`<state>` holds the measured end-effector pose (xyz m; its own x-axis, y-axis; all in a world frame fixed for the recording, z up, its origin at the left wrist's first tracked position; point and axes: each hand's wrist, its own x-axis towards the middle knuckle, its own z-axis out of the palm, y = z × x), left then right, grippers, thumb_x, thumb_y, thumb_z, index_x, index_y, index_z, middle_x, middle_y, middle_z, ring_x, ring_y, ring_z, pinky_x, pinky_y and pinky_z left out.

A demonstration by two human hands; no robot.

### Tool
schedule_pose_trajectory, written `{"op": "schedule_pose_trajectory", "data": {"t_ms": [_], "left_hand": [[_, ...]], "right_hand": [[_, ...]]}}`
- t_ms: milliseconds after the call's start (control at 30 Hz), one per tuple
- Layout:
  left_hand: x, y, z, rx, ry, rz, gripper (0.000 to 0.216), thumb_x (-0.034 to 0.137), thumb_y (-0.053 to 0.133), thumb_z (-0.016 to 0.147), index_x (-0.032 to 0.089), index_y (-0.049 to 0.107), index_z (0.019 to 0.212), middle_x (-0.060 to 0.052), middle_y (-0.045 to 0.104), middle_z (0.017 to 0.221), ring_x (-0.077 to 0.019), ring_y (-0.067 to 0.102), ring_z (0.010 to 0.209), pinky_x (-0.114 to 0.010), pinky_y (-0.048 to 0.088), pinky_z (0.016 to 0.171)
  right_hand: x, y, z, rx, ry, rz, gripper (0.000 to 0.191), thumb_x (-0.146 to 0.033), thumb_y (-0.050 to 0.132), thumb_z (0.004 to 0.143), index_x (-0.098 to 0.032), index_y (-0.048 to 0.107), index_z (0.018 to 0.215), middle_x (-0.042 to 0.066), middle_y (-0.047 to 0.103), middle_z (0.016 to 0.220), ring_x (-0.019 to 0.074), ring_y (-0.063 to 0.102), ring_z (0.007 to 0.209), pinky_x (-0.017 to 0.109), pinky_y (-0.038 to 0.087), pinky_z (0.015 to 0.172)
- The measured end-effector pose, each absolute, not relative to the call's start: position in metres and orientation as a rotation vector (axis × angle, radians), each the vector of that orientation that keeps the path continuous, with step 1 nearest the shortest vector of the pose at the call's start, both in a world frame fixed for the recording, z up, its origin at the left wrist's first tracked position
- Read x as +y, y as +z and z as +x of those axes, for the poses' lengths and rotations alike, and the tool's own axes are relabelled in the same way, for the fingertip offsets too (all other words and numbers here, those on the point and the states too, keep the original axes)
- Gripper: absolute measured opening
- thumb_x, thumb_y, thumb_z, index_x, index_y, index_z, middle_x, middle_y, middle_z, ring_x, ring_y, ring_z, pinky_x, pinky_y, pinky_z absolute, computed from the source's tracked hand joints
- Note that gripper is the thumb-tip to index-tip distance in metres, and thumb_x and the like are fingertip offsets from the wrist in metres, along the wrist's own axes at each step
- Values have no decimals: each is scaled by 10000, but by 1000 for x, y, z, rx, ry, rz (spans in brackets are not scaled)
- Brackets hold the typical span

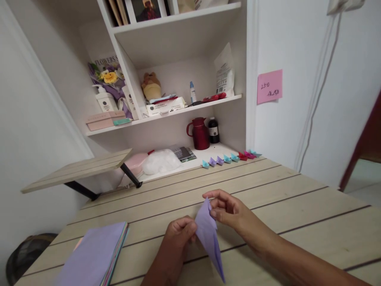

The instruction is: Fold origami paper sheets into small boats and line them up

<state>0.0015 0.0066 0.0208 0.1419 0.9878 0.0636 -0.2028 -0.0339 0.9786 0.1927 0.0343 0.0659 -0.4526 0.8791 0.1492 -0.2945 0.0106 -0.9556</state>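
Note:
A folded sheet of purple paper (pixel 206 230) is held up just above the wooden table, tilted, its lower end tapering to a point. My left hand (pixel 182 234) pinches its left edge between thumb and fingers. Around the upper right edge curl the thumb and fingers of my right hand (pixel 224 208), closed on the paper near its top tip. A stack of coloured paper (pixel 92 254), purple sheet uppermost, lies to the left of my left hand.
Small folded paper boats (pixel 227 159) in blue, purple, red and pink line the table's back edge. Behind stand a red jug (pixel 200 134) and a dark bottle (pixel 213 130). A raised wooden stand (pixel 80 169) is at the left, and a pink note (pixel 269 86) sticks to the wall.

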Motion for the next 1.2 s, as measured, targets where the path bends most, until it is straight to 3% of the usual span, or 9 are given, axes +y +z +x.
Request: {"op": "schedule_pose_trajectory", "data": {"t_ms": [133,300,467,633,767,867,1033,1200], "left_hand": [[5,21,3,1031,1223,1178,339,436,724,736,142,617,604,26,477,549,-109,404,575,-238,292,598],[10,16,2,1089,1241,1176,340,464,742,695,133,674,661,30,498,531,-104,404,550,-230,278,572],[7,22,6,1159,1158,1242,283,415,733,690,134,716,718,17,543,550,-114,443,559,-233,321,578],[1,25,19,1176,1092,1369,161,267,647,726,161,743,801,-6,599,687,-134,535,610,-251,405,628],[1,17,23,1219,1135,1364,317,173,592,725,186,697,1025,0,590,767,-123,536,611,-255,440,629],[0,14,20,1306,1180,1501,484,86,594,687,221,642,1149,-7,577,873,-123,538,676,-273,464,713],[-4,15,14,1413,1137,1805,537,24,620,653,257,641,1136,-42,530,1087,-165,561,864,-319,446,858],[-2,14,12,1550,979,2009,347,110,710,684,236,670,1004,-41,583,1024,-224,560,934,-374,394,875]], "right_hand": [[41,60,193,-1396,1515,-714,473,-229,702,639,-227,581,1096,-33,532,782,107,480,629,251,389,603],[39,57,191,-1531,1361,-775,548,-105,606,626,-233,570,1158,-30,544,788,127,502,703,258,417,666],[41,50,192,-1585,1462,-740,378,-103,586,616,-214,584,977,-78,440,626,89,388,543,217,319,520],[41,40,196,-1756,1365,-788,275,-59,525,608,-215,571,829,-59,489,629,101,416,567,208,304,509],[42,32,195,-1834,1325,-856,307,-47,473,590,-217,565,828,-66,506,617,96,412,522,198,279,471],[45,26,194,-1858,1279,-888,274,-71,495,623,-226,552,841,-73,506,623,104,425,525,204,304,476],[47,24,193,-2020,1070,-922,205,-103,545,679,-221,546,847,-46,562,701,145,499,649,236,382,597],[45,23,193,-2148,978,-956,171,-109,570,682,-223,513,795,-49,545,688,144,488,638,242,357,594]]}}
